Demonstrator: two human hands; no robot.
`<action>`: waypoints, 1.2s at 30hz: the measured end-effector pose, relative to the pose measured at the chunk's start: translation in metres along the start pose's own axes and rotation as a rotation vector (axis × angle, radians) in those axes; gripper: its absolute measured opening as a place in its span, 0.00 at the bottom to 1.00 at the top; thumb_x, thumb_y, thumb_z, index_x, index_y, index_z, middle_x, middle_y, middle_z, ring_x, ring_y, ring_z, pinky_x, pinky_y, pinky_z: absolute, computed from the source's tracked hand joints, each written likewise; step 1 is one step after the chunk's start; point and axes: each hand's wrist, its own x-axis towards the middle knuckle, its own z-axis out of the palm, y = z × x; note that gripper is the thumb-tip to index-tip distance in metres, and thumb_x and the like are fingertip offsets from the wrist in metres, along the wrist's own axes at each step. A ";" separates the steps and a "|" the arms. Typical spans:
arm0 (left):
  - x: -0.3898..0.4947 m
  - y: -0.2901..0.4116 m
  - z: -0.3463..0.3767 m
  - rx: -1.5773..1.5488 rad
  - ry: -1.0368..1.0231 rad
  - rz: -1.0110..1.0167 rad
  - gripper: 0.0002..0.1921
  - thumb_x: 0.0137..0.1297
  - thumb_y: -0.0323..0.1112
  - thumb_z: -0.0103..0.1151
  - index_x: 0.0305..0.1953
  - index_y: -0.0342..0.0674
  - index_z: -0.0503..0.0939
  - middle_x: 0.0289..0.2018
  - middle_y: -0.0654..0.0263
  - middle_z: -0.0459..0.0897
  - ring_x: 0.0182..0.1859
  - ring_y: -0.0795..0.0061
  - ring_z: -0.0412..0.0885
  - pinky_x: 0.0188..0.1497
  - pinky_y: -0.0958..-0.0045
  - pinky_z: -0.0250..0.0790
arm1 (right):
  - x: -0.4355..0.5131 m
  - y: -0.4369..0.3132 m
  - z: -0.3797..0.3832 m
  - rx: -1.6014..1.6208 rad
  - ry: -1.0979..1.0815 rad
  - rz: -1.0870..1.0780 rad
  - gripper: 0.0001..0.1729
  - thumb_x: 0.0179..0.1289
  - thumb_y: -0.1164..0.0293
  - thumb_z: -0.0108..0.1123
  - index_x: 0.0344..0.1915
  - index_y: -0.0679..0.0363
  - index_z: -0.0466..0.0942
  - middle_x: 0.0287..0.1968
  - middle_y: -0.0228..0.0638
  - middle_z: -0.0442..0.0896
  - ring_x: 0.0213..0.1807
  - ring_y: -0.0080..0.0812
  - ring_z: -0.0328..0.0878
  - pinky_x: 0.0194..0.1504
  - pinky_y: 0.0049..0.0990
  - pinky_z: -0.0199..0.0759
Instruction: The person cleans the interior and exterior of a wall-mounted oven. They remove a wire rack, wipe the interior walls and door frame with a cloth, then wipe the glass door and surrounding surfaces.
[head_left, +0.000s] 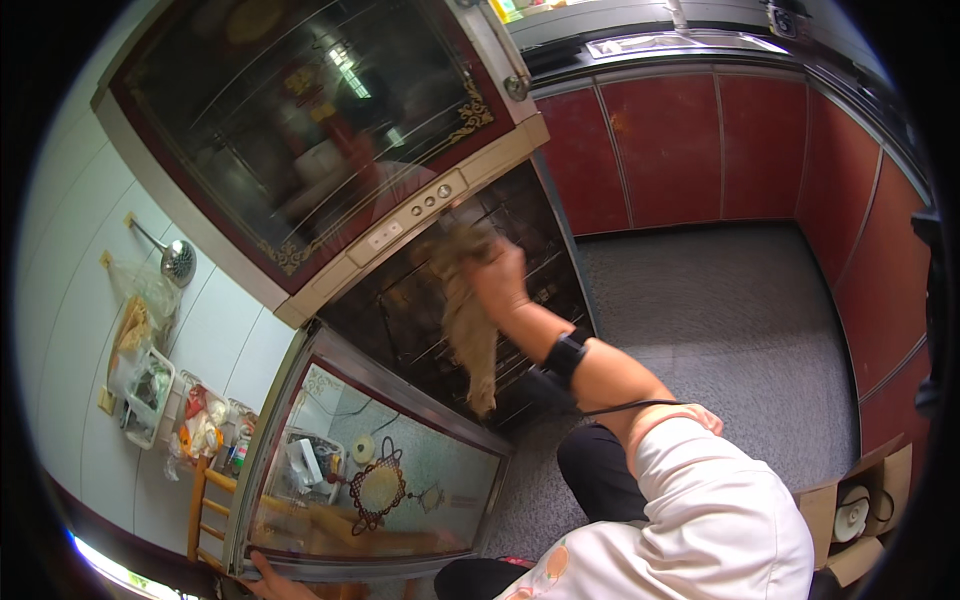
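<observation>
A worn beige cloth (471, 330) hangs from my right hand (501, 283), which grips its upper end and is blurred by motion. Both are at the open lower compartment (390, 300) of a tall disinfection cabinet, where wire racks show in the dark inside. At the lower left, my left hand (276, 582) holds the outer corner of the swung-out glass door (420, 480), its thumb against the metal frame. Above, the cabinet's upper glass door (300, 135) is closed. Several knobs (430, 201) sit on the control strip between the two doors.
Wall baskets (150, 405) with bags, a skimmer ladle (178, 261) and a wooden chair (212, 510) are on the left. Red base cabinets (664, 150) run under a counter with a steel sink (682, 45). An open cardboard box (817, 517) stands at lower right on the grey floor (720, 315).
</observation>
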 end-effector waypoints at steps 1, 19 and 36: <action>-0.001 0.001 0.000 -0.002 0.008 -0.026 0.39 0.60 0.34 0.62 0.68 0.38 0.51 0.64 0.55 0.59 0.61 0.62 0.64 0.62 0.62 0.58 | 0.017 0.001 -0.020 0.133 0.194 -0.160 0.11 0.46 0.79 0.60 0.34 0.67 0.78 0.31 0.38 0.83 0.34 0.26 0.77 0.38 0.28 0.72; -0.006 -0.001 -0.005 -0.001 0.095 -0.092 0.34 0.58 0.31 0.63 0.64 0.35 0.59 0.60 0.57 0.67 0.58 0.64 0.67 0.61 0.64 0.59 | 0.018 0.001 0.059 -0.444 0.180 -0.505 0.09 0.49 0.77 0.55 0.33 0.66 0.77 0.42 0.50 0.71 0.41 0.54 0.71 0.42 0.38 0.69; -0.015 0.007 -0.002 -0.122 0.010 -0.071 0.32 0.57 0.30 0.64 0.61 0.34 0.62 0.58 0.59 0.69 0.57 0.65 0.68 0.60 0.66 0.60 | -0.059 0.021 0.157 -0.451 -0.303 -0.765 0.13 0.46 0.78 0.56 0.37 0.60 0.77 0.48 0.46 0.71 0.38 0.48 0.75 0.35 0.37 0.72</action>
